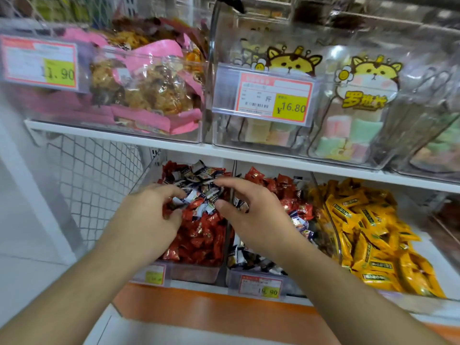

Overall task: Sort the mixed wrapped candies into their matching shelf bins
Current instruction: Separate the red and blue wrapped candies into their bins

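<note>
Head camera footage was filled nearest by two bare forearms reaching up from the lower edge toward the lower shelf. An orange shelf edge [199, 305] was seen beneath them, with a price tag marked 19.90 [260, 286] clipped to the front of the middle bin [249, 276]. The left hand [146, 220] was held over the left bin [196, 272], its fingers curled down into the candies; whether a piece was actually pinched could not be told. The right hand [251, 210] was spread over the divider between the two bins, thumb and fingers loosely bent, nothing visibly gripped. Red wrapped candies [201, 235] were heaped in the left bin, with blue-and-white wrapped candies [199, 185] mixed on top. Both kinds were also mixed in the middle bin. Yellow wrapped candies [368, 227] were piled to the right. On the upper shelf, pink snack bags [149, 90] and marshmallow packs [358, 115] were displayed behind a 16.80 price tag [263, 99].
</note>
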Tool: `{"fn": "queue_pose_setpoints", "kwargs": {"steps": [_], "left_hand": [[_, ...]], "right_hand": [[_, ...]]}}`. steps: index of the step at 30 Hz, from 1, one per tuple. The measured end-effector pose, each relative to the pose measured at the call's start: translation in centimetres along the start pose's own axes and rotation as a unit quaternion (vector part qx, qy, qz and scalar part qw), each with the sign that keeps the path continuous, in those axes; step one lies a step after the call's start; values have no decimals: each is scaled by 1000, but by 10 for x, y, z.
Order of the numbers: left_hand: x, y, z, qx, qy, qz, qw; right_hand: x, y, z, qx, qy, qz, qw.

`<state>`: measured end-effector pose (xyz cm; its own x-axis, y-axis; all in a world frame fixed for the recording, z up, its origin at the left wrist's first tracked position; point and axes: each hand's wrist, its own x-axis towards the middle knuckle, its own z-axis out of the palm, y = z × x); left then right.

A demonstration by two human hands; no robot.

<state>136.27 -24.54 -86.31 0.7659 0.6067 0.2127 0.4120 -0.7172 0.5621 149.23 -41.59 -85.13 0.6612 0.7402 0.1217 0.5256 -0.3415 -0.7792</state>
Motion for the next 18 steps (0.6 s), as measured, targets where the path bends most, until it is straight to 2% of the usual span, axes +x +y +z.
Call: {"fn": "queue_pose_setpoints", "kwargs": {"steps": [2,6,9,13,18], "left_hand": [[-1,10,7,-25,-12,41,999],[-6,30,27,-22,-79,124,989],[-10,39,37,-7,-106,140,984],[-11,41,42,0,-107,137,985],[-12,39,44,-12,-107,132,985]], "right_hand": [[0,13,-18,-34,32,10,999],[7,47,-55,-197,82,40,976],[16,71,-72,-305,47,61,949],[29,78,-79,-361,-28,85,928],[37,91,-81,-395,-27,75,915]]}}
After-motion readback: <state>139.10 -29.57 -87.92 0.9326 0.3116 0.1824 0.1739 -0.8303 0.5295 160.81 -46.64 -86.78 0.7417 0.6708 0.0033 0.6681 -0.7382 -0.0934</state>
